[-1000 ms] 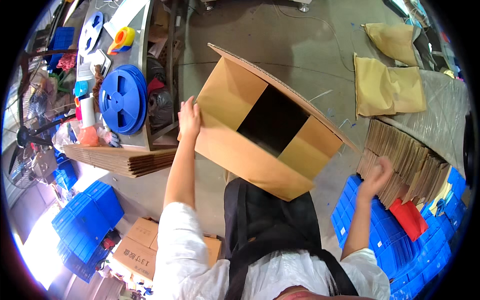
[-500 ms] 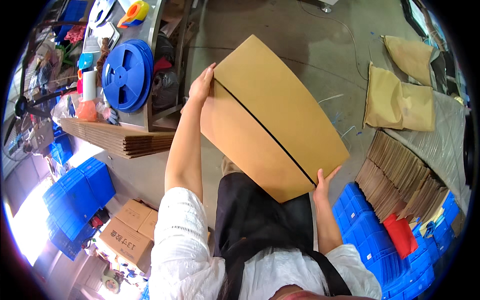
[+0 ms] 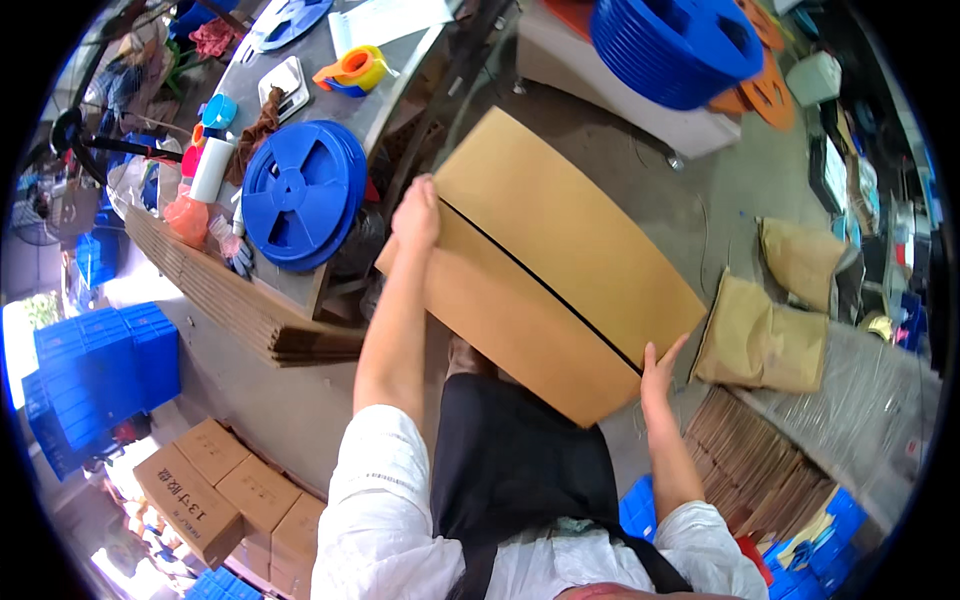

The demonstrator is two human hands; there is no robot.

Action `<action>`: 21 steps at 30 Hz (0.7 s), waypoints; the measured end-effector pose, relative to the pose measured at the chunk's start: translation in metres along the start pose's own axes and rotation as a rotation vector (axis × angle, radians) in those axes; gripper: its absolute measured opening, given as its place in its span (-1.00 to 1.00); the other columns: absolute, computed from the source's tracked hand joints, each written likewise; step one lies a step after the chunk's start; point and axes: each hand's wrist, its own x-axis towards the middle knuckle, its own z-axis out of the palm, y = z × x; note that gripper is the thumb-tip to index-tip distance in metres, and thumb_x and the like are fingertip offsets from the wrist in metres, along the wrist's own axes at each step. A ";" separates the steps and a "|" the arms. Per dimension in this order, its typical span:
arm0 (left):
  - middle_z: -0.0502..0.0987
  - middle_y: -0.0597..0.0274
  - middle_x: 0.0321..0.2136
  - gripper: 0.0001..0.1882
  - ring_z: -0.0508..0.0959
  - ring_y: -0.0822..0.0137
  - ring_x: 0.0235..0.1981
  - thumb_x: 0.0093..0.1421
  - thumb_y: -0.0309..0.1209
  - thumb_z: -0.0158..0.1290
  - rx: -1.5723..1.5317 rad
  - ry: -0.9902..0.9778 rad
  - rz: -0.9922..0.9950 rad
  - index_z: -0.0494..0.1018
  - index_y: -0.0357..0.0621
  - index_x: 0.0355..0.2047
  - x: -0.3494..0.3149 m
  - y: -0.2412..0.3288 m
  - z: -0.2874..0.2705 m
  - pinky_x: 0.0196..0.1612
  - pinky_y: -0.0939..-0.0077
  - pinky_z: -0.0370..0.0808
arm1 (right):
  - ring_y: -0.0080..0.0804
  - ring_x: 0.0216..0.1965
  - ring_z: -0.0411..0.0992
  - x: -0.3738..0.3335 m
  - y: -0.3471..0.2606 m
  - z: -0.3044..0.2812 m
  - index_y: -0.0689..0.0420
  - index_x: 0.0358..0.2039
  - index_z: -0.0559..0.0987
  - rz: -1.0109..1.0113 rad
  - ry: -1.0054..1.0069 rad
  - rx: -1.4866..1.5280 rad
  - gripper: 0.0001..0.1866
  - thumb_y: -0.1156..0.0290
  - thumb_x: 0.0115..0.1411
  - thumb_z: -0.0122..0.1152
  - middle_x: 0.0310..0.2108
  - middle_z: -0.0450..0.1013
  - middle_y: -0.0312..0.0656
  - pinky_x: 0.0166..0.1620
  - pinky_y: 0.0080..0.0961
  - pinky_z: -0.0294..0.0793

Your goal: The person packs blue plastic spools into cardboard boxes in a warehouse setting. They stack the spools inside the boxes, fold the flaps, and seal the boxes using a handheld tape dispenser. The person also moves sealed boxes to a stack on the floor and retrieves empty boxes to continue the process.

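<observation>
A brown cardboard box (image 3: 575, 235) is held in front of my body, above my black apron. It is tilted, and a dark narrow gap runs between its two top flaps. My left hand (image 3: 417, 213) is closed on the box's far left edge, its fingers partly hidden behind the cardboard. At the near right edge, my right hand (image 3: 660, 375) grips the box by the end of the gap, thumb apart from the fingers. The box's underside and contents are hidden.
At left, a metal table (image 3: 395, 95) carries blue reels (image 3: 300, 195) and an orange-yellow tape dispenser (image 3: 357, 68). Flattened cardboard (image 3: 210, 275) juts out below it. More blue reels (image 3: 660, 50) are stacked ahead. Closed cartons (image 3: 215, 495) stand lower left; folded cardboard (image 3: 755, 460) lies right.
My view has swung, and a stack of blue reels on a pale stand has appeared ahead. Both hands keep hold of the box, which sits slightly lower in view.
</observation>
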 end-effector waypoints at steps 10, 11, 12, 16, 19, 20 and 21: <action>0.43 0.27 0.00 -0.63 0.40 0.22 0.02 0.26 -0.19 -0.09 0.145 -0.038 -0.015 0.34 0.03 0.05 0.031 0.024 0.046 0.14 -0.02 0.20 | 0.20 0.35 -0.19 0.092 -0.063 -0.012 0.03 0.38 -0.23 0.218 -0.275 -0.907 0.00 0.27 0.13 0.24 0.33 -0.23 0.29 0.33 -0.05 -0.06; 0.41 0.26 0.04 -0.62 0.38 0.23 0.05 0.26 -0.19 -0.08 0.143 -0.039 -0.046 0.35 0.02 0.05 0.033 0.024 0.044 0.16 -0.02 0.19 | 0.17 0.36 -0.19 0.115 -0.123 0.017 0.08 0.35 -0.08 0.002 -0.192 -0.707 -0.08 0.33 0.09 0.26 0.33 -0.18 0.25 0.33 -0.02 -0.09; 0.39 0.26 0.07 -0.62 0.36 0.23 0.09 0.25 -0.20 -0.07 0.129 -0.046 -0.066 0.35 0.02 0.05 0.036 0.030 0.046 0.17 -0.02 0.18 | 0.13 0.35 -0.12 0.141 -0.169 0.056 0.12 0.31 0.06 -0.340 -0.057 -0.740 -0.20 0.38 0.11 0.22 0.33 -0.10 0.20 0.33 -0.06 -0.07; 0.31 0.27 0.16 -0.61 0.29 0.23 0.17 0.23 -0.19 -0.04 0.141 -0.070 -0.100 0.36 0.02 0.05 0.038 0.026 0.037 0.19 -0.01 0.15 | 0.01 0.29 0.10 0.187 -0.440 0.266 0.25 0.21 0.24 -1.130 -0.310 -0.376 -0.33 0.43 0.08 0.22 0.23 0.20 0.04 0.28 -0.19 0.09; 0.34 0.28 0.15 -0.60 0.34 0.24 0.12 0.23 -0.15 -0.02 0.065 -0.080 -0.106 0.37 0.02 0.04 0.042 0.030 0.041 0.17 -0.03 0.17 | 0.01 0.27 0.13 0.219 -0.537 0.411 0.24 0.21 0.21 -1.379 -0.272 -0.334 -0.20 0.14 0.05 0.29 0.20 0.24 0.02 0.24 -0.17 0.15; 0.34 0.28 0.15 -0.59 0.36 0.25 0.11 0.23 -0.14 -0.03 0.036 -0.103 -0.111 0.37 0.02 0.04 0.042 0.033 0.041 0.17 -0.05 0.17 | -0.04 0.29 0.10 0.230 -0.556 0.447 0.22 0.23 0.19 -1.415 -0.209 -0.400 -0.14 0.06 0.02 0.32 0.19 0.25 -0.02 0.26 -0.18 0.12; 0.39 0.29 0.10 -0.58 0.40 0.27 0.06 0.23 -0.13 -0.02 -0.015 -0.176 -0.105 0.37 0.02 0.05 0.044 0.037 0.038 0.17 -0.04 0.18 | -0.11 0.30 0.09 0.249 -0.563 0.478 0.19 0.21 0.21 -1.409 -0.130 -0.498 -0.11 0.00 -0.02 0.34 0.19 0.26 -0.06 0.28 -0.11 0.06</action>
